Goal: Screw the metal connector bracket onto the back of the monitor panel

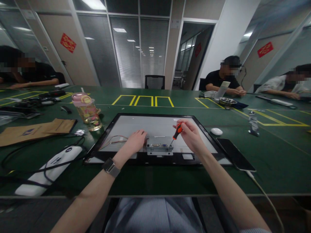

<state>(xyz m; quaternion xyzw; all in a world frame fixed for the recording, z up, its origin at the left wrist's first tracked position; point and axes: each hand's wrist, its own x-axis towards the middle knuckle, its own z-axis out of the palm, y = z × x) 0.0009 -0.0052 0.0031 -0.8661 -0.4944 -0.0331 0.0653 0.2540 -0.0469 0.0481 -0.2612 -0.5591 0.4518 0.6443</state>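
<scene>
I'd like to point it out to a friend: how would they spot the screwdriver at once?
On the green table lies a large, black-bordered grey panel. Over it, the right hand holds the screwdriver, its shaft slanting down to the right end of a metal box. Its orange-and-black handle stands out against the grey panel and box.

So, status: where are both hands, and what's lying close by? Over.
Right hand holding screwdriver, tip at right end of metal box. Left hand by box's left side. Box on flat panel. Phone beside panel's right edge.
</scene>
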